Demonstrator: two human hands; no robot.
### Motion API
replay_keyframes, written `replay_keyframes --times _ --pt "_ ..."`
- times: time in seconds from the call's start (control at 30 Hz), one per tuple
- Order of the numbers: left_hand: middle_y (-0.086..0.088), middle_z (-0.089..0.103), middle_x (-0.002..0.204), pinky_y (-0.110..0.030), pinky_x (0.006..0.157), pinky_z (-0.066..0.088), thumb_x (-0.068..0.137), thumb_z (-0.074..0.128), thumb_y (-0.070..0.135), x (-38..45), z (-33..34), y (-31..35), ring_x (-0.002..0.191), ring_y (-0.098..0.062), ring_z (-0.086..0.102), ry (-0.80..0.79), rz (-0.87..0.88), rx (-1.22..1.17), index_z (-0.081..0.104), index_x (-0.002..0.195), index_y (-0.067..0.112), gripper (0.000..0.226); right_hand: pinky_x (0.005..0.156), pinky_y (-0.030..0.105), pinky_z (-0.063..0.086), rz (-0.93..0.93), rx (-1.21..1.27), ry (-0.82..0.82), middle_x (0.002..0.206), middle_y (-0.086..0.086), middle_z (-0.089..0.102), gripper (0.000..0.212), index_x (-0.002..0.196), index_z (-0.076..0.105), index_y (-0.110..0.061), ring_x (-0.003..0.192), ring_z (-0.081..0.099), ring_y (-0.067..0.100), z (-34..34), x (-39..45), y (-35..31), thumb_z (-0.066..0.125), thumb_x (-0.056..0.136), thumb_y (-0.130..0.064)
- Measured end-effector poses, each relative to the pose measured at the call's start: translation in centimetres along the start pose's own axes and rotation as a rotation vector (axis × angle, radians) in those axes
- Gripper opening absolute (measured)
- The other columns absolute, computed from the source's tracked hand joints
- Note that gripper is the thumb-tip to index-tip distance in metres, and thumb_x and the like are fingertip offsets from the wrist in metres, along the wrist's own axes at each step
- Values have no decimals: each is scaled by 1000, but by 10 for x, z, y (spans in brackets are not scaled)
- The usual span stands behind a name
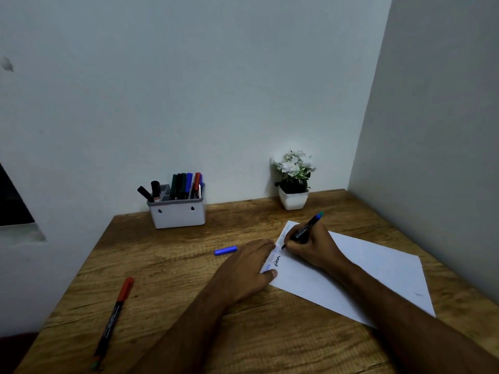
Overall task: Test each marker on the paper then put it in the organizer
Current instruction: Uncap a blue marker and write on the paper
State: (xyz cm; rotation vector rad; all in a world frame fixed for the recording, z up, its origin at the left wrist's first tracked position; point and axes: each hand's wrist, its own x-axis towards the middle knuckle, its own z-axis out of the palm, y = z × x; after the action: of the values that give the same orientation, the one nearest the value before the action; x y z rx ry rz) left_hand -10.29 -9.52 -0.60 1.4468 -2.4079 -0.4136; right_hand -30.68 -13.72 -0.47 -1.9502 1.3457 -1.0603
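The wooden desk (167, 268) carries a white paper (364, 268) near its right edge. At the back edge stands a grey organizer (178, 214) holding black, green, blue and red markers. The left hand (243, 268) lies flat, pressing the paper's left edge. The right hand (313, 247) is clamped on a black marker (305, 228), tip on the paper. A red-capped marker (114, 314) lies near the front left corner; a blue cap (225, 250) sits mid-desk.

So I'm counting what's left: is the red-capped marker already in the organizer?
No, the red-capped marker lies on the desk, apart from the organizer.
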Motion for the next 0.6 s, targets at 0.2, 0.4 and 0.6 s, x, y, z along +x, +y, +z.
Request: replay_keyframes --times 0.2,0.4,0.6 --pt "10 27 159 -32 114 26 96 52 45 0 1 -1 144 -9 25 -5 -12 -1 26 153 27 66 54 11 43 8 6 9 59 -16 67 21 72 71 -18 59 63 -2 0 0 -2 75 84 0" --pt "9 29 158 -29 112 26 96 52 43 -2 -1 2 143 -8 27 13 13 6 29 152 26 62 50 11 42 26 0 38 61 -7 67 5 80 73 -2 54 61 -2 0 2 3 74 84 0" --pt "9 30 158 -30 112 27 96 52 42 -2 -2 2 143 -9 27 15 24 15 31 151 25 61 51 13 43 50 3 53 66 -3 69 4 81 74 -3 55 62 -2 1 3 4 75 84 -1"
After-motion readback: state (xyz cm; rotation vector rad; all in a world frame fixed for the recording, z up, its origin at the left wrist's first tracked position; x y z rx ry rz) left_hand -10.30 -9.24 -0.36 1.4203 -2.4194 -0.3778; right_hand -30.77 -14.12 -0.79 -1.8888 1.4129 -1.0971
